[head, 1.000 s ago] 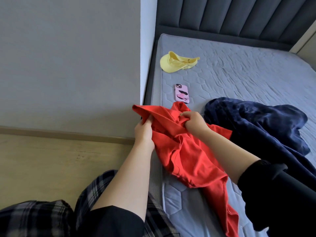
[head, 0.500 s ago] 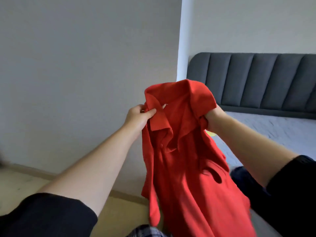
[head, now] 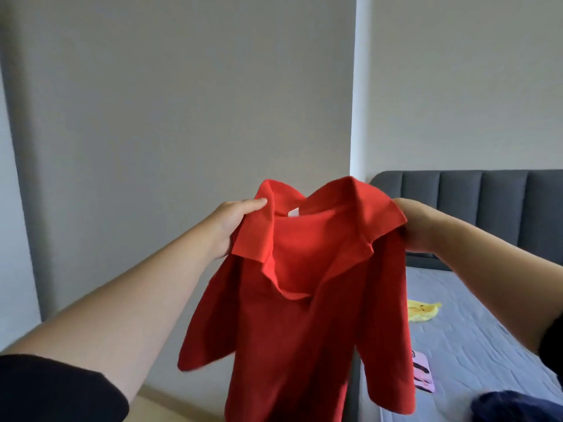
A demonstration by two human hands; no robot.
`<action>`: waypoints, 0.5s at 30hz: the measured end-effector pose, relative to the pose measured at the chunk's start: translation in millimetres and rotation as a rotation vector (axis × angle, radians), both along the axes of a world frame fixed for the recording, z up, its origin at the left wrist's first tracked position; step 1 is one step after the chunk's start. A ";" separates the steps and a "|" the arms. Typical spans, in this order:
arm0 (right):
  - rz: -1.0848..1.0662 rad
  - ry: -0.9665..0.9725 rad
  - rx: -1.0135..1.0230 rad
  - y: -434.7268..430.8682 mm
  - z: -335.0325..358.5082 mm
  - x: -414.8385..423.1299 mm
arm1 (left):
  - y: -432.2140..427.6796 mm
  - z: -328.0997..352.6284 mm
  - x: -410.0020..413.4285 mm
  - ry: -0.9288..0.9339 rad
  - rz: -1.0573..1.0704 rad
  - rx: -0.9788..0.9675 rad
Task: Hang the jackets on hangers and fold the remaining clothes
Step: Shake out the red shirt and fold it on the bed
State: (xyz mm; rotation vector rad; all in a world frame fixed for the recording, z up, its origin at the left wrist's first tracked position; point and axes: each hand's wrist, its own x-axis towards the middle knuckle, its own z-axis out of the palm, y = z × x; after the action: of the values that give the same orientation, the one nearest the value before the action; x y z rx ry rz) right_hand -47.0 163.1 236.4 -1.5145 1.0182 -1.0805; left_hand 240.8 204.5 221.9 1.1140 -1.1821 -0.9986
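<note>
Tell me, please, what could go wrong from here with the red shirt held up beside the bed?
Laid down as it hangs, the red shirt could cover the pink phone or sweep it off the mattress. Its collar is rumpled where the left hand and right hand grip it, so creases may be folded in. The navy garment crowds the folding space.

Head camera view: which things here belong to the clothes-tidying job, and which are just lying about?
Belong to the job: red shirt, held up near the collar by the left hand and right hand; dark blue garment on the bed.
Just lying about: pink phone and small yellow item, both on the bed.
</note>
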 end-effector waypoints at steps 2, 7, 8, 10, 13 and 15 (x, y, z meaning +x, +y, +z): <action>0.016 0.123 0.007 3.2 -9.4 -0.2 | 4.3 -1.6 -1.7 0.079 0.049 0.057; -0.052 0.167 0.006 7.7 -28.9 19.8 | 7.7 -13.1 -15.3 0.200 0.065 0.073; -0.041 0.109 -0.009 10.2 -30.9 25.7 | 7.3 -15.4 -17.8 0.210 0.063 0.065; 0.013 0.058 -0.066 19.8 -38.0 39.3 | 6.7 -20.3 -22.4 0.224 0.051 0.050; -0.023 0.368 -0.343 29.5 -63.5 61.2 | 7.6 -26.1 -25.7 0.224 0.044 0.050; -0.165 0.462 -0.572 34.2 -83.9 75.6 | 10.0 -27.0 -26.4 0.221 0.049 0.060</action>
State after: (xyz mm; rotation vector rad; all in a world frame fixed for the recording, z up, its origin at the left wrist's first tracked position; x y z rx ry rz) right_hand 28.6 197.4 152.5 -2.2479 1.2234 -1.2328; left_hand 214.5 214.6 194.9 1.0448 -0.9484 -1.0949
